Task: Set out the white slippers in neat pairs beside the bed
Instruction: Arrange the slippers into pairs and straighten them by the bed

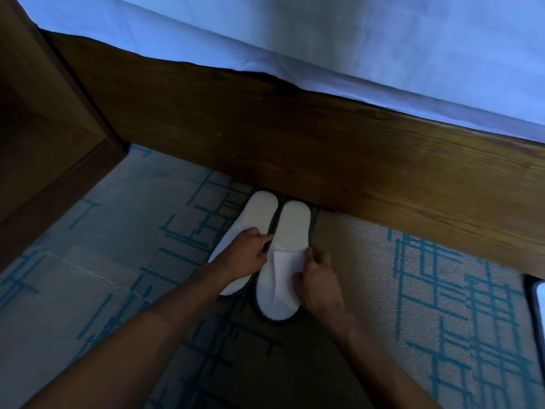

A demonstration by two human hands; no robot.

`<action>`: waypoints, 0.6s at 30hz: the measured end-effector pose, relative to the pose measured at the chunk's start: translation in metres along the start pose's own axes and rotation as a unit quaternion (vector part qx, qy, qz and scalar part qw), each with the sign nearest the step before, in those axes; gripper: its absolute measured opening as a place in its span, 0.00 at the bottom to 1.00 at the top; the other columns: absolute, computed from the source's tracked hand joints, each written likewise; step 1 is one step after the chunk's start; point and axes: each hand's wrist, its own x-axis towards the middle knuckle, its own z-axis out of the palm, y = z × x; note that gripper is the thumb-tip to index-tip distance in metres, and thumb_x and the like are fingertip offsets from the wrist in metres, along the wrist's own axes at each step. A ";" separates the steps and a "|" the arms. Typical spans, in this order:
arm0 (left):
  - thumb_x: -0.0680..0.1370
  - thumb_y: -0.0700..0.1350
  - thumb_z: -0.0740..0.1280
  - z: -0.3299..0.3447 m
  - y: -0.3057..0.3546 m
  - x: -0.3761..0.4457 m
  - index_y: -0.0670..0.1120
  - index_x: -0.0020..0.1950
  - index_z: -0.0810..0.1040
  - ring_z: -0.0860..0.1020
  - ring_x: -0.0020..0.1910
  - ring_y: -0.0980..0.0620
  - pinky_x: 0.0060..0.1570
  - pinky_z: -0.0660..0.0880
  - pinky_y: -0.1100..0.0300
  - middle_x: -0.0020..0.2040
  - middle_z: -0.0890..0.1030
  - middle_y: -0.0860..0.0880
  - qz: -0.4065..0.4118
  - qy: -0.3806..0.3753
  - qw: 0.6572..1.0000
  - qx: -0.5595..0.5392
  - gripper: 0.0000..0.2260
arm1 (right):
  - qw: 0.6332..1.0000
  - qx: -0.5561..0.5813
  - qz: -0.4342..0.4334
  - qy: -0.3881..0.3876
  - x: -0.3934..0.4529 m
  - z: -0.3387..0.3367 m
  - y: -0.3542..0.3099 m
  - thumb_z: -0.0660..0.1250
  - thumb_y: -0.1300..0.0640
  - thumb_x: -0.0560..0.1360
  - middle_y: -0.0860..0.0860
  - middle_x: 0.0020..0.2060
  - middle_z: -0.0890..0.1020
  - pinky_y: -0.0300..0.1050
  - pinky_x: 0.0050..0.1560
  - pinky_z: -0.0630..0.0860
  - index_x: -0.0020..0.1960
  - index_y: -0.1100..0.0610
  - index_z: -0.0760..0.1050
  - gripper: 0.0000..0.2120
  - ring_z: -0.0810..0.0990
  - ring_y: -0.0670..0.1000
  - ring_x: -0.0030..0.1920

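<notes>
Two white slippers with dark edging lie side by side on the carpet, heels against the wooden bed frame [324, 149] and toes pointing toward me. The left slipper [256, 214] is partly covered by my left hand [246, 253], whose fingers press on its inner edge at the gap between the two. My right hand [317, 280] pinches the right edge of the right slipper [287, 261] at its toe strap. The two slippers touch along their length; the left one angles slightly outward at the toe.
The bed with a pale sheet [324, 39] fills the top of the view. A dark wooden cabinet [44, 128] stands at the left. Patterned beige and teal carpet [427, 276] spreads to both sides. A small bright object [539, 302] shows at the right edge.
</notes>
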 end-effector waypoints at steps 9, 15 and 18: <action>0.78 0.38 0.65 -0.001 -0.002 -0.001 0.44 0.73 0.66 0.75 0.51 0.44 0.57 0.71 0.60 0.47 0.74 0.43 -0.028 0.004 0.999 -0.036 0.23 | 0.999 0.023 -0.009 -0.030 0.002 -0.006 -0.001 0.58 0.58 0.79 0.61 0.71 0.58 0.42 0.58 0.74 0.76 0.62 0.50 0.29 0.75 0.57 0.59; 0.78 0.38 0.66 0.007 -0.003 -0.004 0.44 0.72 0.67 0.75 0.51 0.45 0.56 0.69 0.65 0.49 0.76 0.41 -0.045 0.037 0.996 -0.061 0.23 | 0.999 0.026 -0.015 -0.042 0.004 -0.008 -0.001 0.57 0.58 0.79 0.61 0.72 0.58 0.40 0.59 0.72 0.76 0.63 0.50 0.28 0.73 0.56 0.61; 0.77 0.38 0.67 0.007 -0.005 -0.004 0.45 0.71 0.70 0.76 0.49 0.46 0.53 0.68 0.66 0.45 0.73 0.46 -0.050 0.050 0.995 -0.072 0.22 | 0.998 0.032 -0.024 -0.050 0.006 -0.010 0.000 0.57 0.59 0.79 0.61 0.73 0.57 0.39 0.61 0.70 0.76 0.63 0.50 0.29 0.71 0.56 0.63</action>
